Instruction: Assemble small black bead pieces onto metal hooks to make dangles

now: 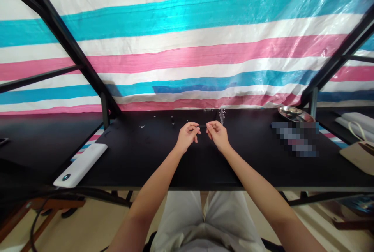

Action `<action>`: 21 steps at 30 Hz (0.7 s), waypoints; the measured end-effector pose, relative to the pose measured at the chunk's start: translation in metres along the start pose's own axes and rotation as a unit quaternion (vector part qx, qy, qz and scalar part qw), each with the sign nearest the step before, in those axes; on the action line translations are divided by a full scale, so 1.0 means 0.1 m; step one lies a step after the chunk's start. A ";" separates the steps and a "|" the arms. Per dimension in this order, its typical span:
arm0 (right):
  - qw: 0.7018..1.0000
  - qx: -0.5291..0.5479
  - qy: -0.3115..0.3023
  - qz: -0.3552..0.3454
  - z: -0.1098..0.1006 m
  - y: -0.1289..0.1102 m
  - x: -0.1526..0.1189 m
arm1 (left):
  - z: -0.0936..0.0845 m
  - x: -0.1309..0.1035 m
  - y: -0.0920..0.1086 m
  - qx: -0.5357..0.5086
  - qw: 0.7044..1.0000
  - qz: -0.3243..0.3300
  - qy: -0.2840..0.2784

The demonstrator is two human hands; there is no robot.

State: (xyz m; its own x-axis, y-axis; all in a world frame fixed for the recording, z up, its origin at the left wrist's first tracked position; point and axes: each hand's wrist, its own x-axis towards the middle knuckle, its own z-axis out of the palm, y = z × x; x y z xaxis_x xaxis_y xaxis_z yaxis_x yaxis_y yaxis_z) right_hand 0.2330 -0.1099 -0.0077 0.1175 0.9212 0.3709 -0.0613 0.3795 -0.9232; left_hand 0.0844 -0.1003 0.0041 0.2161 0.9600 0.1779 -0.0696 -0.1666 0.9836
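Piece of dark, slim form [202, 127] is over the bench [131, 158], between the left hand [187, 136] and the right hand [217, 134], which are apart, each seemingly pinching one end. The step appears to be fine two-handed handling; the next move probably calls for steady grip. Metal tray [310, 120] lies rear right (contents I cannot tell).

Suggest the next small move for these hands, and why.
Probably steady the small dark piece with the left hand and gently adjust its other end with the right hand. The fingertips appear to pinch opposite ends, with its middle spanning the gap between the hands. It's too small to identify, so I'd go lightly.
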 end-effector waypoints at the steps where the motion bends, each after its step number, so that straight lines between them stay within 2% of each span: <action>1: 1.000 -0.003 0.000 0.001 0.00 0.00 0.00 | 0.00 0.00 0.00 0.001 1.000 -0.001 0.001; 21: 1.000 -0.022 0.000 -0.011 -0.01 -0.03 0.00 | 0.02 -0.01 0.02 0.023 0.999 -0.007 0.026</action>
State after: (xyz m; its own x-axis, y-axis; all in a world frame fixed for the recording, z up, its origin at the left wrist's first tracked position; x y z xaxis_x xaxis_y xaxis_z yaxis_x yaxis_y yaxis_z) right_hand 0.2342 -0.1114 -0.0055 0.1193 0.9129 0.3905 -0.0153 0.3949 -0.9186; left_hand 0.0862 -0.1020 0.0063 0.1654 0.9726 0.1635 -0.0224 -0.1620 0.9865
